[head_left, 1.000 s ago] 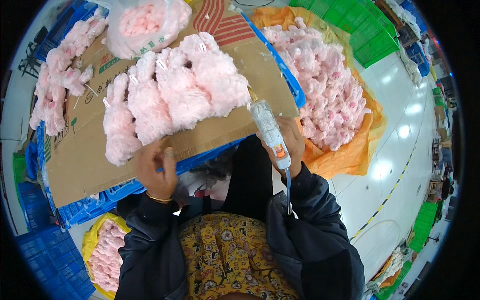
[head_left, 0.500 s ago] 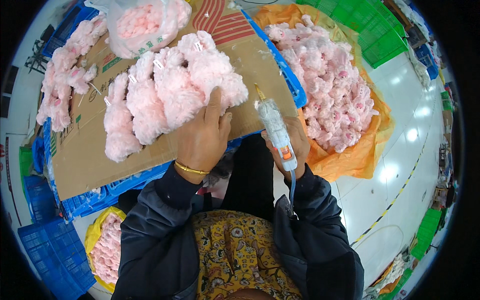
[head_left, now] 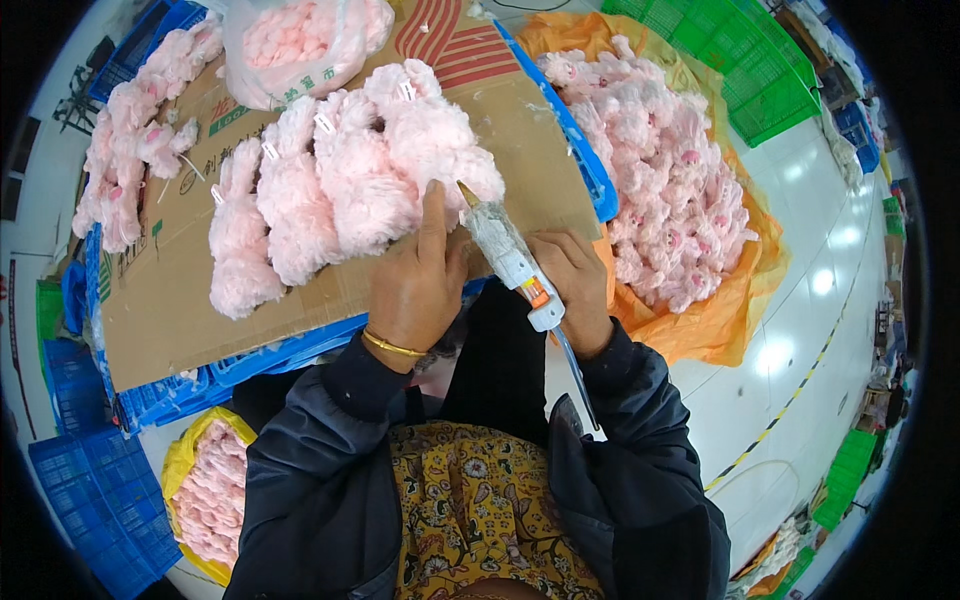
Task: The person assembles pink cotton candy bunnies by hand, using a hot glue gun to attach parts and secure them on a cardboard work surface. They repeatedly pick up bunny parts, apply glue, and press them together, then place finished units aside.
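Several fluffy pink plush pieces [head_left: 368, 190] lie side by side on a cardboard sheet [head_left: 180, 340], most with a small white tag at the far end. My left hand [head_left: 412, 290] rests at the near edge of the rightmost plush piece [head_left: 440, 140], its index finger stretched onto the fur; its other fingers are partly hidden. In my right hand [head_left: 580, 285] is a hot glue gun [head_left: 510, 255], wrapped in clear film around its front. The gun's brass-coloured nozzle points at the lower fur of that same piece, just right of my left index finger. Whether it touches cannot be made out.
A bag of pink pompoms [head_left: 300, 75] stands at the far edge. More pink plush pieces [head_left: 125, 165] lie on the left. An orange sack [head_left: 740, 320] heaped with pink plush toys [head_left: 670, 190] sits right of the table. Blue crates [head_left: 105, 510] and a yellow bag [head_left: 185, 480] are lower left.
My right hand has swung the glue gun left and tilted it, bringing its nozzle from bare cardboard to the rightmost plush piece. My left hand stays at that piece.
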Motion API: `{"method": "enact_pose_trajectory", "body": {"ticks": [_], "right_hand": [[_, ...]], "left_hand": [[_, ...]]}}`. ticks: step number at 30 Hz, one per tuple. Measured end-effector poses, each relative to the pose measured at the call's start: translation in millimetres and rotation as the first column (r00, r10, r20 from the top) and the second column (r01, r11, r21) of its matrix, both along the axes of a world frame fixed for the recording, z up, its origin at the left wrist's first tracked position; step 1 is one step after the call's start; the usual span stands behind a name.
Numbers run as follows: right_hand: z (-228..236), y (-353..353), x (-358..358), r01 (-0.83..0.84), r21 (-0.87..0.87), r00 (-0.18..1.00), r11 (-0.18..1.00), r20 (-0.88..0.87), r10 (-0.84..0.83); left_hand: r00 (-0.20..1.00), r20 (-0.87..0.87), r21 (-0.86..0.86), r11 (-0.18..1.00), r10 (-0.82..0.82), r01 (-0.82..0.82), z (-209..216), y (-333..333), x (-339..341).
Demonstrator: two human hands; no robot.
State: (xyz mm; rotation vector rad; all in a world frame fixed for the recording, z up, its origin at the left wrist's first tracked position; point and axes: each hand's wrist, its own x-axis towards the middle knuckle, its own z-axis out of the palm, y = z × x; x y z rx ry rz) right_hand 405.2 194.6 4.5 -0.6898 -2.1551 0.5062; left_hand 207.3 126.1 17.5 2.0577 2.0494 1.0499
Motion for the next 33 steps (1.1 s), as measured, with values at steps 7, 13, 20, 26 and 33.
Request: {"method": "enact_pose_trajectory", "body": {"ticks": [7, 13, 20, 26, 33], "right_hand": [[4, 2, -3, -0.008, 0.01, 0.999, 1.0, 0.046, 0.007], [5, 2, -4, -0.009, 0.04, 0.998, 0.999, 0.061, 0.007], [6, 0, -4, 0.018, 0.082, 0.996, 0.996, 0.091, -0.025], [8, 1, -4, 0.031, 0.12, 0.993, 0.992, 0.11, -0.044], [11, -2, -2, 0.047, 0.129, 0.985, 0.991, 0.159, -0.068]], "left_hand": [[0.999, 0.044, 0.002, 1.0, -0.006, 0.006, -3, 1, 0], [0.998, 0.069, 0.019, 1.0, -0.012, 0.011, -6, 2, 0], [0.999, 0.029, 0.037, 0.999, -0.027, 0.026, -5, 3, -1], [0.999, 0.012, 0.059, 0.998, -0.031, 0.031, -8, 3, -2], [0.999, 0.037, 0.037, 0.999, -0.024, 0.022, -9, 3, -1]]}}
